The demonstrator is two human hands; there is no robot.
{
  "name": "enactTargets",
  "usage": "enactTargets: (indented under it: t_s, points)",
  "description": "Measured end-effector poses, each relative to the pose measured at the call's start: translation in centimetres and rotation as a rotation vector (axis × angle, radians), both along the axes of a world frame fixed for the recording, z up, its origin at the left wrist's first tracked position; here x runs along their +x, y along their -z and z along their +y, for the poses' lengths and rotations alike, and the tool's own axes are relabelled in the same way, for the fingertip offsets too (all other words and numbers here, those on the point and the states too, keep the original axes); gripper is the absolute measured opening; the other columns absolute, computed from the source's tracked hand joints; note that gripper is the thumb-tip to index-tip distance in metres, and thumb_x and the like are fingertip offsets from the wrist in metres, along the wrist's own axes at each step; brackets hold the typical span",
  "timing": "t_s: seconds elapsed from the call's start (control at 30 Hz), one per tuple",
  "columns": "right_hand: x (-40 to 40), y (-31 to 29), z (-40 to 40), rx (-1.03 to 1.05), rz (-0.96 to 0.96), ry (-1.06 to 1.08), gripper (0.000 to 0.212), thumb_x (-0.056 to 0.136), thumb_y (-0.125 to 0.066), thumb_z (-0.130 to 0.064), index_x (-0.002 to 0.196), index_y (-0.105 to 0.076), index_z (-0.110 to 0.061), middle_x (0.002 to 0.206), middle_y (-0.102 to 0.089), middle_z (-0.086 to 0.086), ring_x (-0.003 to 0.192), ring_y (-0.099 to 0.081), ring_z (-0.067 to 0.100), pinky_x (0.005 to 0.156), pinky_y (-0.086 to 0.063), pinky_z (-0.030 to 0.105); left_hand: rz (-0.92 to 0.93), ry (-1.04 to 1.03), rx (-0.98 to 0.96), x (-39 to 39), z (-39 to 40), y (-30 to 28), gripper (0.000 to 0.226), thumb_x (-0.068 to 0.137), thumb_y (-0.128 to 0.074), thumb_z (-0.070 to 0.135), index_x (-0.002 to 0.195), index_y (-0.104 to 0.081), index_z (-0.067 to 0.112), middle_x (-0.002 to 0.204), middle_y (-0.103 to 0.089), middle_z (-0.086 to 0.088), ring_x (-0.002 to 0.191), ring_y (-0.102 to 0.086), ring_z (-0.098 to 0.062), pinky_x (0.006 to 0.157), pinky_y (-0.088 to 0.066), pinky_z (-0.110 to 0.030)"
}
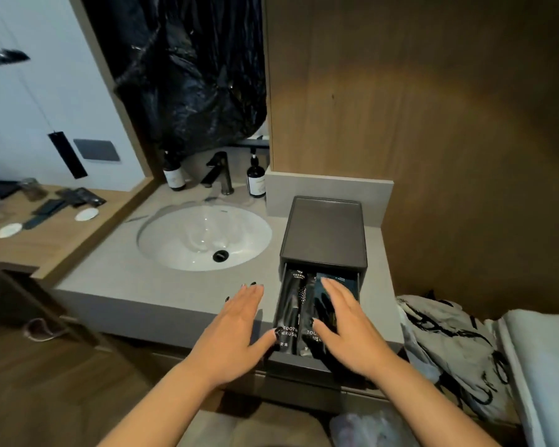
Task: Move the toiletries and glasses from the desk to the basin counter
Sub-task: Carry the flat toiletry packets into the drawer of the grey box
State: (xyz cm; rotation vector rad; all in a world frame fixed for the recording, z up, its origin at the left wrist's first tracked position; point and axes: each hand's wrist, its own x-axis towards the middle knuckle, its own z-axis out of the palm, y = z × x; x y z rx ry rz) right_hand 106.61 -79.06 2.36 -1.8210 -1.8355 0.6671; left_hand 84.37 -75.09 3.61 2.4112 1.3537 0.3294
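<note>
I am laying both open, empty hands, left hand [239,321] and right hand [346,324], over the drawer [317,317] right of the basin [204,237], toothbrush packets [289,317] already inside, while more toiletries [62,204] are waiting far left of it.

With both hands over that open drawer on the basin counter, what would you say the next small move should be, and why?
Probably push the drawer shut with both hands. It stands pulled out of the dark box and already holds toothbrush packets. The left hand lies open at its left edge, the right hand flat over its contents, gripping nothing. More small items remain on the wooden desk.
</note>
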Motion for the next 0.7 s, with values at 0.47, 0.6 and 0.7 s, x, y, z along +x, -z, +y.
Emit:
enactTargets:
  t_s: [0.47,0.6,0.7]
  points:
    - [-12.0,-3.8,2.5,-0.016,-0.182,0.024,0.065,0.099,-0.036,-0.045,0.153,-0.004,-0.027,0.16,0.004,-0.01,0.147,0.001,0.01,0.117,-0.01,0.03,-0.006,0.021,0.004,-13.7,2.7,-1.6,0.096,0.073,-0.013,0.078,0.153,0.0,0.028,0.161,0.003,0.01,0.145,0.006,-0.002,0.115,0.0,-0.022]
    - [-17.1,-4.7,4.5,0.011,-0.212,0.052,0.065,0.099,-0.037,-0.044,0.152,-0.007,-0.023,0.161,0.001,-0.005,0.148,0.0,0.012,0.117,-0.008,0.029,-0.003,-0.014,-0.009,-21.0,4.3,-2.1,0.08,0.089,-0.032,0.065,0.153,0.001,0.029,0.16,0.003,0.012,0.141,0.007,0.002,0.114,-0.002,-0.022]
    - [-21.1,-5.6,6.1,0.047,-0.203,0.065,0.065,0.098,-0.038,-0.044,0.152,-0.008,-0.023,0.161,0.0,-0.005,0.148,0.0,0.012,0.116,-0.008,0.028,-0.003,-0.056,-0.019,-26.1,5.7,-2.7,0.079,0.09,-0.036,0.064,0.153,-0.002,0.031,0.16,-0.001,0.013,0.146,-0.001,-0.002,0.115,-0.008,-0.024]
